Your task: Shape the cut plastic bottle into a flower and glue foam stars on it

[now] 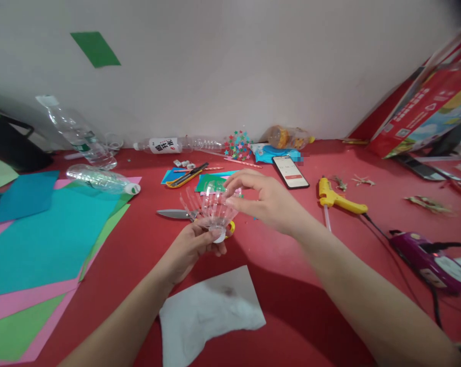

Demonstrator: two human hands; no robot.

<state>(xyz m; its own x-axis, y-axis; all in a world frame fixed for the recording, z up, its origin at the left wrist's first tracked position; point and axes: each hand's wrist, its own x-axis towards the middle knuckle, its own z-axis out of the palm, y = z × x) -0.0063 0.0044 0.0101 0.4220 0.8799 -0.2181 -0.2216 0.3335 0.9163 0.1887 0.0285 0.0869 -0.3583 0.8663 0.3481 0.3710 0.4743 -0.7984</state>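
Note:
My left hand (192, 248) grips the white-capped neck of a cut clear plastic bottle top (212, 210), whose wall is slit into several strips that fan upward. My right hand (263, 201) reaches in from the right and pinches the tips of the strips on the right side. Both hands are above the red table (138, 255), a little over a white tissue (211, 311). Scissors (174, 214) with yellow handles lie right behind the bottle top, partly hidden by it.
Coloured paper sheets (50, 239) cover the left. Empty bottles (100, 179) lie at the back left. A utility knife (186, 177), a phone (290, 172), a yellow glue gun (339, 199) and a purple device (431, 257) with cables lie behind and to the right.

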